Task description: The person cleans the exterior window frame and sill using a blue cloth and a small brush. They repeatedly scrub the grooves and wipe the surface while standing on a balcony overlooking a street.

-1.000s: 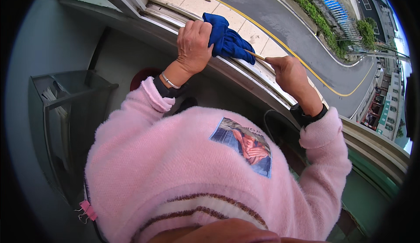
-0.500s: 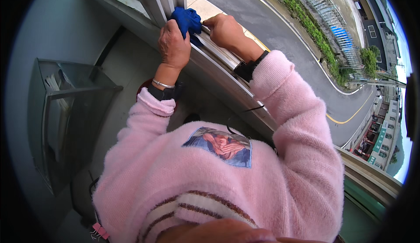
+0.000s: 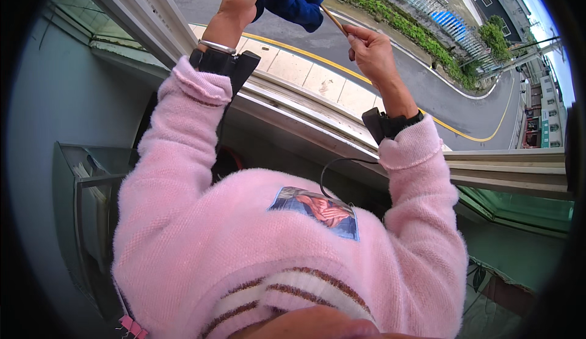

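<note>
My left hand (image 3: 240,0) is closed on a dark blue cloth (image 3: 292,0) at the top of the view, partly cut off by the edge. A thin wooden stick (image 3: 333,18) runs from the cloth's right side to my right hand (image 3: 373,52), which pinches its near end. Whether the stick's far end is wrapped in the cloth or only touches it is hidden. Both hands are raised over the open window, beyond the white window track (image 3: 305,108), with neither touching the frame.
A white sliding sash (image 3: 137,9) stands at the left of the opening. Outside lie a pale ledge (image 3: 287,64) and a road (image 3: 198,0). A glass-sided rack (image 3: 78,183) with papers is at far left. A black cable (image 3: 342,160) loops near my right forearm.
Both hands have lifted from the window track and moved outward, with the cloth carried up. The wooden stick now shows between the cloth and my right hand. My view has turned.
</note>
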